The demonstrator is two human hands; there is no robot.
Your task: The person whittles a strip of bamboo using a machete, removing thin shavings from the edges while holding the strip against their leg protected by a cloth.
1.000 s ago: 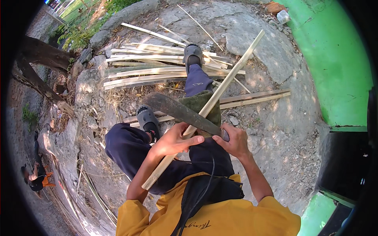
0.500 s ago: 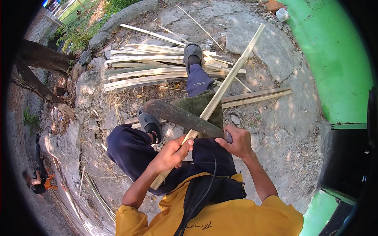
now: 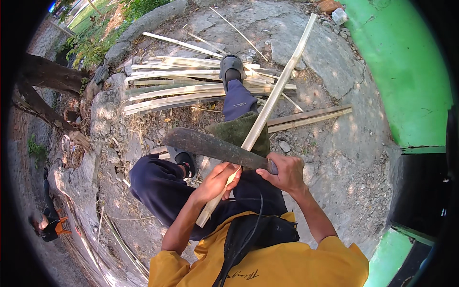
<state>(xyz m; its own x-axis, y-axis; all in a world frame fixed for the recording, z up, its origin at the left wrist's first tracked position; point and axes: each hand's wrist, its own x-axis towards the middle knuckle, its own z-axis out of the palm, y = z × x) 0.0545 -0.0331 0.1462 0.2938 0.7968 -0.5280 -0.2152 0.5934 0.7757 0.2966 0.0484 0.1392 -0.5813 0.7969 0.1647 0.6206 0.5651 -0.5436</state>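
My left hand [image 3: 219, 181] is wrapped round a long pale bamboo strip [image 3: 282, 85] near its lower end. The strip slants up and to the right, away from my body, over a dark green cloth [image 3: 234, 129] on my leg. In my right hand [image 3: 284, 172] is the handle of a machete [image 3: 210, 145]. Its broad dark blade points left and crosses over the strip just beyond my left hand. Whether the edge bites into the strip cannot be made out.
Several split bamboo strips [image 3: 177, 91] lie under and around my outstretched foot. Two more pieces [image 3: 311, 118] rest on the ground to the right. A green wall [image 3: 401, 71] stands at the right, a tree trunk [image 3: 52, 74] at the left. A person [image 3: 48, 227] is at the far left.
The bamboo strip has slid up and away, its lower end shifting right. My left hand has moved slightly right and up; the machete has shifted a little left.
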